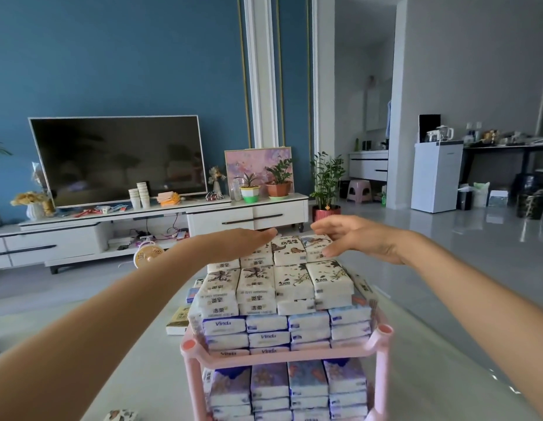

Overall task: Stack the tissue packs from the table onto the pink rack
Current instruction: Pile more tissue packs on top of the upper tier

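Tissue packs (276, 287) stood in tight rows on the top tier of the pink rack (378, 338), piled well above its rim, with printed white packs over blue-labelled ones; the lower tier was likewise filled. The rack stood on a pale surface (136, 360). The left hand (245, 241) lay palm down on the far left packs of the top layer, fingers straight and together, gripping nothing. The right hand (355, 235) was at the far right packs, fingers loosely spread and thumb touching a pack, nothing closed within it. A few loose packs (178, 320) lay on the surface just left of the rack. Beyond, a dark television (118, 159) stood on a white cabinet (249, 217) against a blue wall, with a potted plant (326, 180) beside it and a white fridge (435, 177) farther right.
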`<action>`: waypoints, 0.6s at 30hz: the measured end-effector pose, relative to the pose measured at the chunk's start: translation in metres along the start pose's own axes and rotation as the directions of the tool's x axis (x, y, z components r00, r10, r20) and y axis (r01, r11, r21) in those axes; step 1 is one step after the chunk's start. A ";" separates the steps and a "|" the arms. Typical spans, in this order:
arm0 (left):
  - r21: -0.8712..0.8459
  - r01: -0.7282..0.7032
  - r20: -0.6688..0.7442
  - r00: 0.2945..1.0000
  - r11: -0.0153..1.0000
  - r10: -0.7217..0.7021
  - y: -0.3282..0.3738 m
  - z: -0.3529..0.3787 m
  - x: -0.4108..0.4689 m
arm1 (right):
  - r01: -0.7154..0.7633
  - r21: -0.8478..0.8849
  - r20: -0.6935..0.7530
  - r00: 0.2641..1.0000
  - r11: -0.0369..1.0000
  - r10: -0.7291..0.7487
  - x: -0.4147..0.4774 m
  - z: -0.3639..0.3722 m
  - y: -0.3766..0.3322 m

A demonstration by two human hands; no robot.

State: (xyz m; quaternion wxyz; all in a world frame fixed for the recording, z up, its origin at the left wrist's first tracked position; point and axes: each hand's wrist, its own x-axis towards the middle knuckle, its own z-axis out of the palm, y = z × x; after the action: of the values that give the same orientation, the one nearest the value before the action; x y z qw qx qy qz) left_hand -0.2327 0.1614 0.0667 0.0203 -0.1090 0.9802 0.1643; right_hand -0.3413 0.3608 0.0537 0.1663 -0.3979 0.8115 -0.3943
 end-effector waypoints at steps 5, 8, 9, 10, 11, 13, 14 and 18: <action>-0.014 -0.023 -0.035 0.999 1.000 0.023 -0.008 0.005 0.003 | 0.020 -0.003 0.001 1.000 1.000 -0.020 0.004 0.002 -0.003; -0.027 -0.029 -0.047 0.999 0.999 0.027 -0.011 0.006 0.003 | 0.023 -0.008 -0.002 1.000 1.000 -0.023 0.005 0.003 -0.001; -0.031 -0.027 -0.051 0.998 0.999 0.025 -0.011 0.006 0.003 | 0.024 -0.006 -0.005 1.000 1.000 -0.024 0.005 0.003 -0.001; -0.040 -0.021 -0.055 0.998 0.999 0.019 -0.012 0.006 0.003 | 0.023 -0.004 -0.005 1.000 1.000 -0.023 0.005 0.004 -0.001; -0.054 -0.009 -0.065 0.998 0.999 0.006 -0.011 0.006 0.004 | 0.022 -0.002 -0.003 1.000 1.000 -0.022 0.004 0.005 -0.001; -0.081 0.008 -0.114 0.993 0.997 -0.018 -0.011 0.005 0.005 | 0.018 0.002 -0.013 1.000 1.000 -0.018 0.000 0.007 -0.003; -0.104 0.005 -0.147 0.989 0.995 -0.020 -0.012 0.004 0.004 | 0.020 0.001 -0.037 0.999 1.000 -0.020 -0.002 0.009 -0.006; -0.262 -0.093 -0.333 0.943 0.960 0.000 -0.028 -0.004 -0.012 | 0.119 -0.023 -0.170 0.978 0.993 -0.121 -0.019 0.021 -0.030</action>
State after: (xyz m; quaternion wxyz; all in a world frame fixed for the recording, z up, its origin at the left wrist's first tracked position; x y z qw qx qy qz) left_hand -0.2148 0.1367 0.0629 -0.1631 -0.1133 0.9397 0.2784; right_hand -0.3017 0.3536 0.0632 0.0694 -0.4117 0.7999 -0.4312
